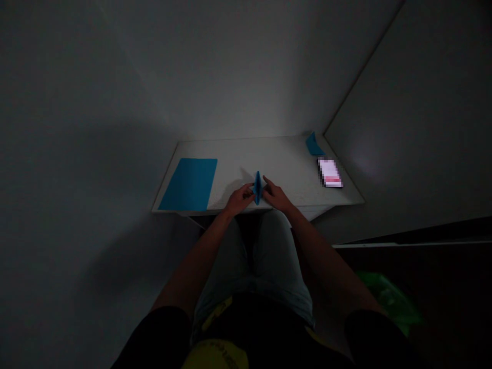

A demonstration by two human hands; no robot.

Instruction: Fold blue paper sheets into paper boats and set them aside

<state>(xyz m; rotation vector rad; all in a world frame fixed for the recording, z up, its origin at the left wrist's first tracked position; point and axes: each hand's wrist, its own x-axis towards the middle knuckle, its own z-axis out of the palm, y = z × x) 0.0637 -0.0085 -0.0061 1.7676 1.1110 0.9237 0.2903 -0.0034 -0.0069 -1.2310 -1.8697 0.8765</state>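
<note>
A small folded piece of blue paper (258, 188) stands on edge between my hands, above the front edge of the white shelf (265, 154). It is partly spread, with a dark gap between its layers. On its left side, my left hand (240, 199) grips the lower part with thumb and fingers. From the right, my right hand (277, 197) holds its edge with curled fingers, while the index finger points up along it. The fingertips are small and dim here.
A flat blue sheet (190, 184) lies at the shelf's left end. At the back right corner stands another folded blue paper (314, 145), with a lit phone (329, 172) in front of it. Walls close in behind and on the right. Something green (390, 300) lies below right.
</note>
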